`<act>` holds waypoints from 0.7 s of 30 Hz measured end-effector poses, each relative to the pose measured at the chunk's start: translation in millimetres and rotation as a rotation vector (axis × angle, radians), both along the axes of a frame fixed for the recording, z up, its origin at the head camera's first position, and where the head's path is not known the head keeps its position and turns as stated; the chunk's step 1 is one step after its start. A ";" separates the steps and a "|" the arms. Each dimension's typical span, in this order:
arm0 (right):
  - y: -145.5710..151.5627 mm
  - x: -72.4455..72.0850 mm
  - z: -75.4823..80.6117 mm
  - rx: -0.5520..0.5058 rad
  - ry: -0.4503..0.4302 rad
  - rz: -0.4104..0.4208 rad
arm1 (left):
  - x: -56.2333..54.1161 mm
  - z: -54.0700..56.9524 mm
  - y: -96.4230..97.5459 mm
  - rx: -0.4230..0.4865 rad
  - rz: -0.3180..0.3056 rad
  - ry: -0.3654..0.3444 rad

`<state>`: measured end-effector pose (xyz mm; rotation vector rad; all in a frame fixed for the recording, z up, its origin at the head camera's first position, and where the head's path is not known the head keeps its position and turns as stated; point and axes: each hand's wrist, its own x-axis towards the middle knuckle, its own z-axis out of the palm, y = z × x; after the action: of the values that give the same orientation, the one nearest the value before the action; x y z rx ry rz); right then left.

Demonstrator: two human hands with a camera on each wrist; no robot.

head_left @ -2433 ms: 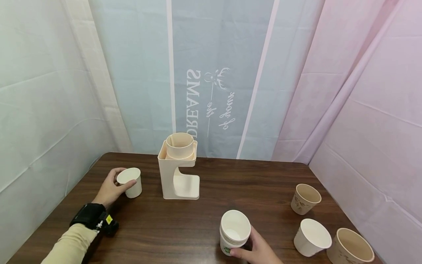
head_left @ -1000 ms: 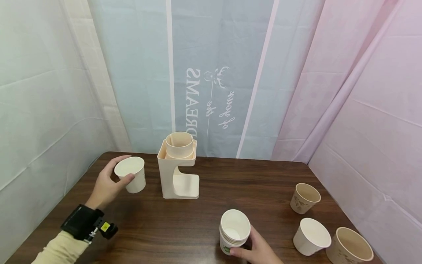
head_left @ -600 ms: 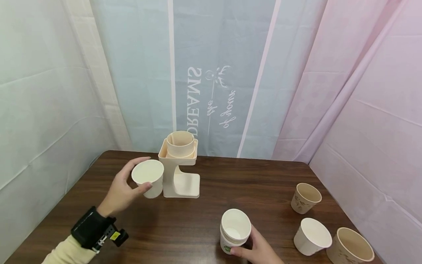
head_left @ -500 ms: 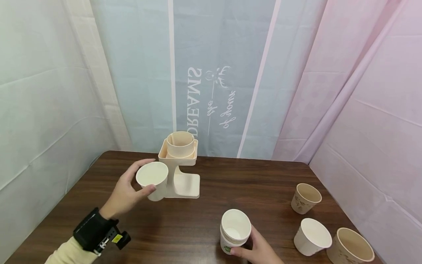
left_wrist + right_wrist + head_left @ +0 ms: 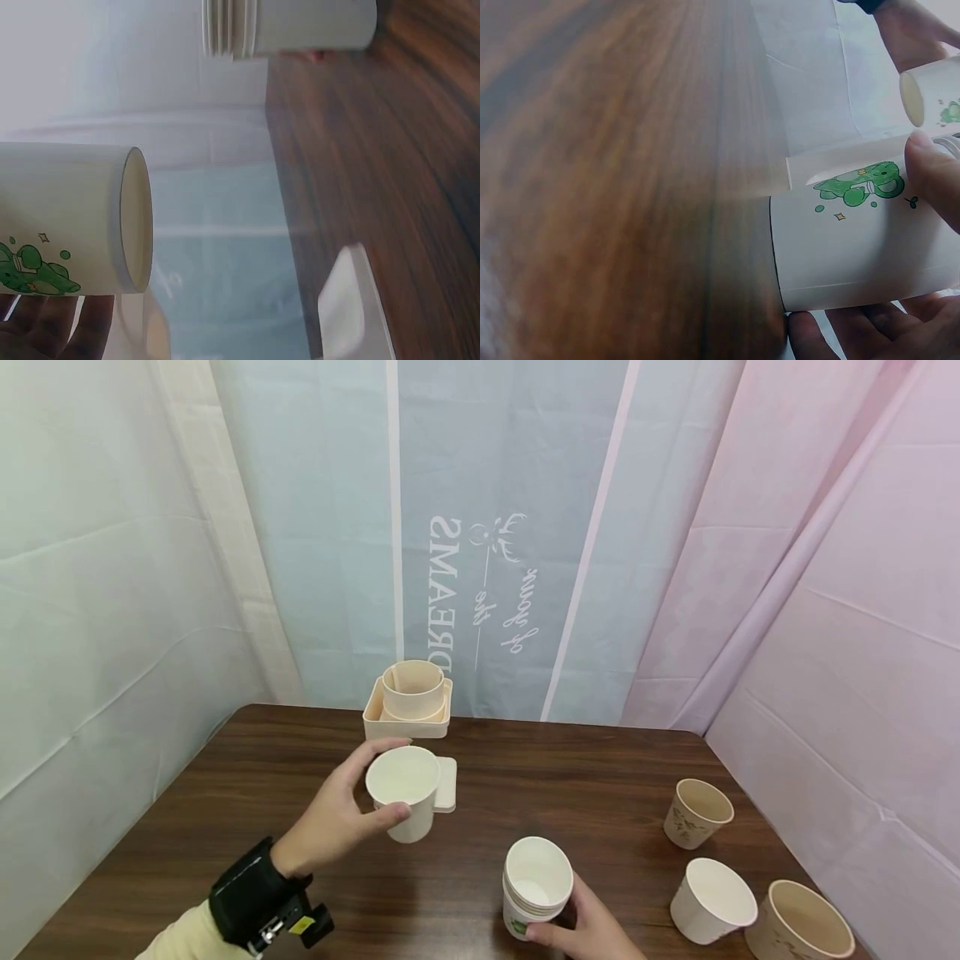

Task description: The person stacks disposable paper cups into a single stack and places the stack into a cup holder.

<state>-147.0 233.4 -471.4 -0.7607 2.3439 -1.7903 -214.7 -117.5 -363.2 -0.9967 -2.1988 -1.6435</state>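
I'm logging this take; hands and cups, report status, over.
Left hand grips a single white cup, lifted off table. Right hand holds a nested white cup stack. Cream stand behind lifted cup, partly hidden; possible snag.

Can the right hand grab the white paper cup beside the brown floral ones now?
Probably not: the right hand is holding a stack of white paper cups, though only table shows between it and the single white paper cup.

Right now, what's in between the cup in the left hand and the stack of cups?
In the head view, only bare brown table shows between that cup and the stack of cups.
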 end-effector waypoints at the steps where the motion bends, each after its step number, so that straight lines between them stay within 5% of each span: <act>1: -0.1 0.0 -0.1 0.001 0.000 0.001 | 0.7 0.1 4.7 0.009 -0.021 -0.003; 10: 0.0 -0.1 1.1 0.017 -0.019 -0.019 | 6.6 3.6 45.8 0.070 -0.210 -0.051; 21: 0.7 1.0 3.2 0.027 -0.057 -0.006 | 15.2 -0.5 79.4 0.105 -0.328 -0.144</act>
<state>-146.0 234.1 -468.2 -0.6901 2.3320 -1.7548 -199.5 -38.1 -363.6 -1.3020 -2.0941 -2.0058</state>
